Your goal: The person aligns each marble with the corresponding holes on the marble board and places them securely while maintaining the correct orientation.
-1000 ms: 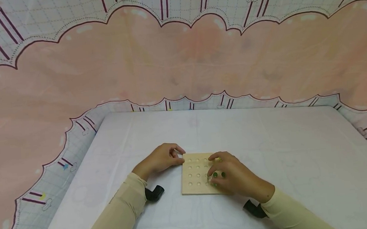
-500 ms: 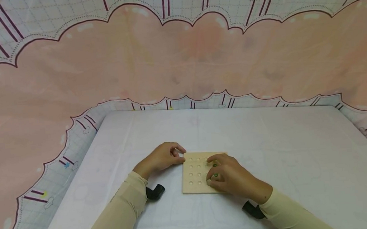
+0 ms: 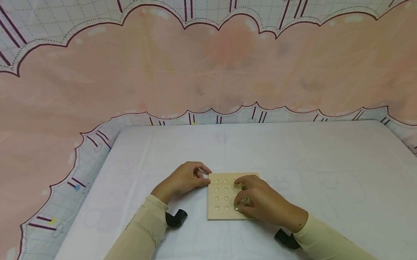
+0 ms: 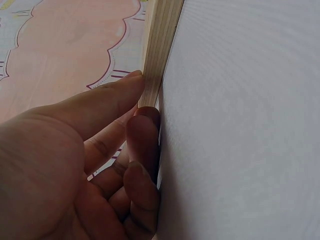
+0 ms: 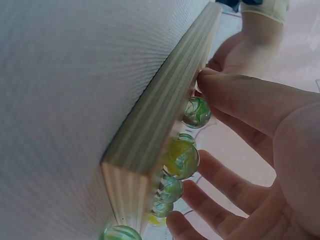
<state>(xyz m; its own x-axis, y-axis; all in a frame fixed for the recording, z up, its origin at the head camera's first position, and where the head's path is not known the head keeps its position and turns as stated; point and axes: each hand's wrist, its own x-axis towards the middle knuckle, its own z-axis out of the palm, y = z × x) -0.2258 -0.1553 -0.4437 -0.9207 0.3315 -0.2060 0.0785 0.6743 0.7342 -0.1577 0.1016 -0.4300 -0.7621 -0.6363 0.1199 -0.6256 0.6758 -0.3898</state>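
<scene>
A square wooden board (image 3: 222, 214) with rows of round dimples lies flat on the white table. My left hand (image 3: 181, 181) holds its far left corner, the thumb at the left side and the index finger at the corner. My right hand (image 3: 269, 198) is over the right half, thumb and index finger pinching a small glass marble (image 3: 236, 208) low over a near dimple. Its other fingers spread above several green and yellow swirled marbles; a green marble (image 5: 196, 112) sits close under the thumb in the right wrist view, a yellow marble (image 5: 181, 159) farther along. My hand hides part of the rows.
The white-covered table (image 3: 329, 169) extends around the board on all sides. Behind it hangs a peach backdrop (image 3: 204, 73) with a cloud-like scalloped outline. One more green marble (image 5: 120, 233) shows beside the board's corner in the right wrist view.
My right hand has shifted slightly left and toward the near side, bringing the pinched marble to a near dimple. My left hand stays at the corner; the head view has moved slightly.
</scene>
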